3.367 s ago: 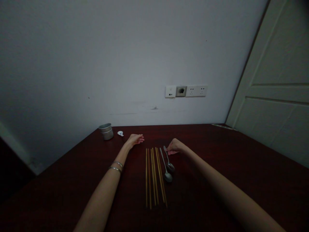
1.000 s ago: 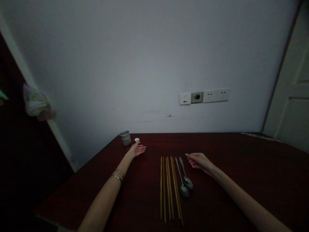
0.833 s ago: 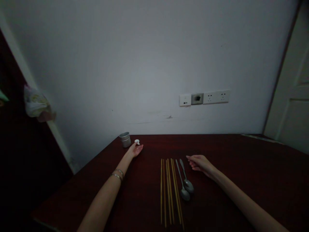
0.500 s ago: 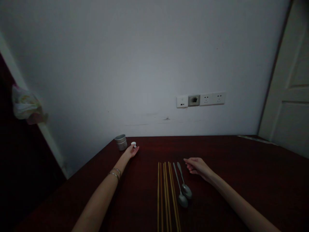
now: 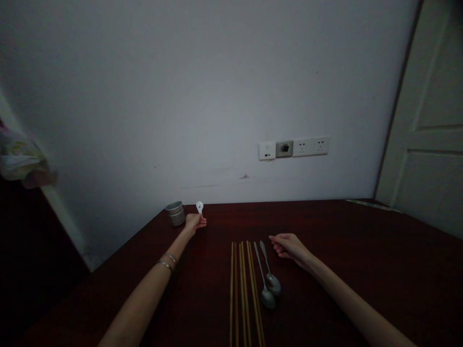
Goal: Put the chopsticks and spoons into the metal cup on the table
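Up swings the white spoon (image 5: 199, 206), bowl raised since the earlier frame, and we've got it left of centre, our left hand (image 5: 195, 221) pinching its handle beside the metal cup (image 5: 176, 216). We'd keep that pinch steady and clear the cup's side. Our right hand (image 5: 285, 245), loosely curled by the metal spoons (image 5: 268, 300), shows nothing held; whether its fingertips meet, we can't tell.
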### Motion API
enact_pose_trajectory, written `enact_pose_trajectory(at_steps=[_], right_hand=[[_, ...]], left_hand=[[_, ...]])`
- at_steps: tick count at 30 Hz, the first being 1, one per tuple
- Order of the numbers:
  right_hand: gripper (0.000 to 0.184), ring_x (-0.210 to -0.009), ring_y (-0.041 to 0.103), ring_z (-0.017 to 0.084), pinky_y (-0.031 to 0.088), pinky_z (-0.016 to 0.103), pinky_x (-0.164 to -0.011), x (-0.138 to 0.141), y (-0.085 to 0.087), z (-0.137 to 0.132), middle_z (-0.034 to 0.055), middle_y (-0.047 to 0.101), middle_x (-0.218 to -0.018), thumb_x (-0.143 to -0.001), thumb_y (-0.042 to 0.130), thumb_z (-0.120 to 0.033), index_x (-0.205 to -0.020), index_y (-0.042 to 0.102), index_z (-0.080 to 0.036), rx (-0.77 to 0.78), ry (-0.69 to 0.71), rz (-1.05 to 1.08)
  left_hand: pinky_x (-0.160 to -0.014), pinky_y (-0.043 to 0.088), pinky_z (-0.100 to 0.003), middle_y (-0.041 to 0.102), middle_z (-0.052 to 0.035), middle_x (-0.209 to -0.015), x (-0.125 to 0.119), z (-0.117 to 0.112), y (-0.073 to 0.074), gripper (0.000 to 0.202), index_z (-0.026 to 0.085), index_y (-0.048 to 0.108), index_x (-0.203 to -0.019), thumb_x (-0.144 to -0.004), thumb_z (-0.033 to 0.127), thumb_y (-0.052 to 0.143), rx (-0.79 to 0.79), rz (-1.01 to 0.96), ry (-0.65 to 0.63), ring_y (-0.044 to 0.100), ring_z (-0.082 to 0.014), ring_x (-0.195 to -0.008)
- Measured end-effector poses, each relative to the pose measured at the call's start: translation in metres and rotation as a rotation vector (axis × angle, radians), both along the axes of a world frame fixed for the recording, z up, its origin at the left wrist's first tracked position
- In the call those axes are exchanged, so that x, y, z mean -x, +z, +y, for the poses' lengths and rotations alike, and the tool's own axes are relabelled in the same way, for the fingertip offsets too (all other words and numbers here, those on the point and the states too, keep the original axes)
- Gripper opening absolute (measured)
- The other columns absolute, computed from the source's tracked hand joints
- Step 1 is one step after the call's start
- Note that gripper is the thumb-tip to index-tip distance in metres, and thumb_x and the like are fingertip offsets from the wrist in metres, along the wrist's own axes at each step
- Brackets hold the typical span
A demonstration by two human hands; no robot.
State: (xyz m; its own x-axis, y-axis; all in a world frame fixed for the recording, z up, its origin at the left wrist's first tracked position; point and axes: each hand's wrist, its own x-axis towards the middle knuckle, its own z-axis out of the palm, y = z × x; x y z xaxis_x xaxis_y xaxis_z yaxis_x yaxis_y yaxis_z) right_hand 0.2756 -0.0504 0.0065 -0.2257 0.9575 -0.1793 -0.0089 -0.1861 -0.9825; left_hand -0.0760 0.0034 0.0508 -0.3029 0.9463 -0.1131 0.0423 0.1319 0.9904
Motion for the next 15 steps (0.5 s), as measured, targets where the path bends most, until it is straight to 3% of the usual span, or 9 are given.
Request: enact_pose_trajectory(at_steps=[4,10,15], right_hand=[[0.025,-0.040,0.047,0.003,0.041,0.013,-0.038,0.000,0.000,0.000,-0.0014,0.054,-0.050,-0.069,0.063,-0.034,-0.064,0.055,-0.012,-0.001,-0.010,0.008],[0.022,-0.039,0.046,0.004,0.042,0.014,-0.038,0.002,0.005,-0.003,-0.0022,0.053,-0.049,-0.071,0.061,-0.031,-0.063,0.054,-0.012,0.003,-0.054,0.040],[0.021,-0.038,0.046,0.003,0.041,0.014,-0.038,0.001,0.006,-0.003,-0.0022,0.052,-0.048,-0.072,0.060,-0.030,-0.063,0.054,-0.012,0.012,-0.063,0.063]], left_hand=[[-0.040,0.043,-0.020,0.055,-0.0018,-0.052,-0.023,0.002,0.021,0.008,0.009,0.055,-0.072,-0.076,0.014,0.050,-0.082,0.139,0.015,0.051,-0.0086,-0.040],[-0.032,0.034,-0.017,0.046,0.0037,-0.039,-0.066,-0.011,0.055,0.022,0.013,0.053,-0.055,-0.074,0.023,0.050,-0.372,0.429,-0.092,0.042,-0.0065,-0.029],[-0.031,0.030,-0.017,0.044,0.0042,-0.039,-0.102,-0.030,0.074,0.026,0.012,0.053,-0.055,-0.071,0.032,0.055,-0.526,0.299,-0.211,0.038,-0.0053,-0.029]])
